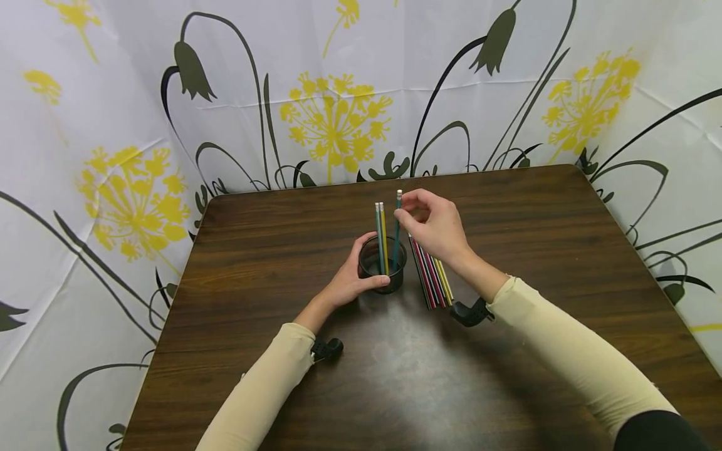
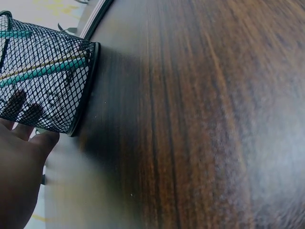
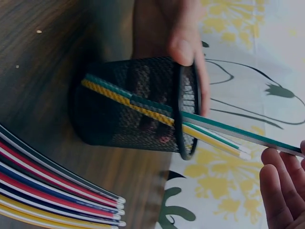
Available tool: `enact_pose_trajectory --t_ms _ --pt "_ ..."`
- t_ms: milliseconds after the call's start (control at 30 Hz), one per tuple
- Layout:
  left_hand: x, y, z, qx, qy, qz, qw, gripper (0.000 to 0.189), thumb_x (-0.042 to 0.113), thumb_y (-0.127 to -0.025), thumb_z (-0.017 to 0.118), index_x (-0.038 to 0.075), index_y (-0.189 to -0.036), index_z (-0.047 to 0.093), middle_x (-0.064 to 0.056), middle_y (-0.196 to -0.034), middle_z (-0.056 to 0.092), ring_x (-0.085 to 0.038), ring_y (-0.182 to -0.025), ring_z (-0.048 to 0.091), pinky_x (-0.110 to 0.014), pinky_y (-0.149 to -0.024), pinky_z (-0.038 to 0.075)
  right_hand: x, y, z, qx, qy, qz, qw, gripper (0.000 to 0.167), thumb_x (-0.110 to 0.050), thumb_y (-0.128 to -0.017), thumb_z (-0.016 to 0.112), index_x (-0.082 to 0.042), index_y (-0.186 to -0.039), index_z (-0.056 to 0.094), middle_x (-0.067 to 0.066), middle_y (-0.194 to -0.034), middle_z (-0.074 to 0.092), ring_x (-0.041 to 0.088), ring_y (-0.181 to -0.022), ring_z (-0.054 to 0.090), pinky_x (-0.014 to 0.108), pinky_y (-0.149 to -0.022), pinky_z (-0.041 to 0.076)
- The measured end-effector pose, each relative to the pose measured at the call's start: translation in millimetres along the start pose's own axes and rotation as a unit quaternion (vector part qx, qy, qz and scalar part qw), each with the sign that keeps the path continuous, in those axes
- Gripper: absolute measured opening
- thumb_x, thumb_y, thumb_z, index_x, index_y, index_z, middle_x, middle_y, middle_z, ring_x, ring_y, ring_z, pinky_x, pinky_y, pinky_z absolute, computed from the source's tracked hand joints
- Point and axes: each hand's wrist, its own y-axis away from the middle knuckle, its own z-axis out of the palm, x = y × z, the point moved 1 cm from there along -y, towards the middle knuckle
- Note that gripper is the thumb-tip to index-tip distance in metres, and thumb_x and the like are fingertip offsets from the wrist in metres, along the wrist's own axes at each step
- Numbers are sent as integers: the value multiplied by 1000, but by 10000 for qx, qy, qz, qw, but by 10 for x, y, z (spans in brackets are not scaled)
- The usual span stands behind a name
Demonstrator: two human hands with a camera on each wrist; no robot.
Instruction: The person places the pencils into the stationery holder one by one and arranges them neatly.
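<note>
A black mesh pencil cup (image 1: 391, 283) stands upright on the table, and my left hand (image 1: 351, 279) grips its left side, thumb across the front. Inside it lean a yellow pencil (image 1: 384, 233) and a green pencil (image 1: 378, 233), erasers up. My right hand (image 1: 437, 224) pinches a dark green pencil (image 1: 397, 233) near its eraser end; the lower part of this pencil is inside the cup, as the right wrist view also shows. Close by on the right lies a row of several striped pencils (image 3: 57, 183) in red, blue, black and yellow.
The dark wooden table (image 1: 254, 263) reaches back to a white curtain (image 1: 237, 138) with yellow and grey flowers. A black wrist device (image 1: 470, 312) hangs under the right forearm near the pencil row, and another black device (image 1: 328, 349) sits at the left wrist.
</note>
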Motion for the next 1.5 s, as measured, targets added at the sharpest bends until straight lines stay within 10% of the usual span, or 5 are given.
enact_pose_trajectory --t_ms 333,867,1500 --pt "-313 -59 -19 92 -32 35 9999 88 11 -85 76 23 -152 21 -9 -149 38 -24 -135 38 -53 -111 27 76 62 106 -340 269 63 9990 17 -15 -91 70 -6 -105 67 2 -90 72 12 -67 66 30 -59 50" --pt "-341 -50 -30 162 -151 -25 9998 87 21 -84 79 31 -150 22 -2 -148 39 -17 -135 38 -49 -112 28 213 119 230 -508 643 232 9964 16 -17 -90 72 -8 -102 68 2 -92 71 15 -72 66 33 -64 52" --pt "-104 -26 -7 -54 268 146 9995 88 0 -83 73 7 -152 18 -21 -149 35 -36 -136 35 -60 -110 23 356 -60 316 -750 506 774 9929 22 -15 -92 69 -4 -110 67 2 -87 72 14 -68 67 33 -64 52"
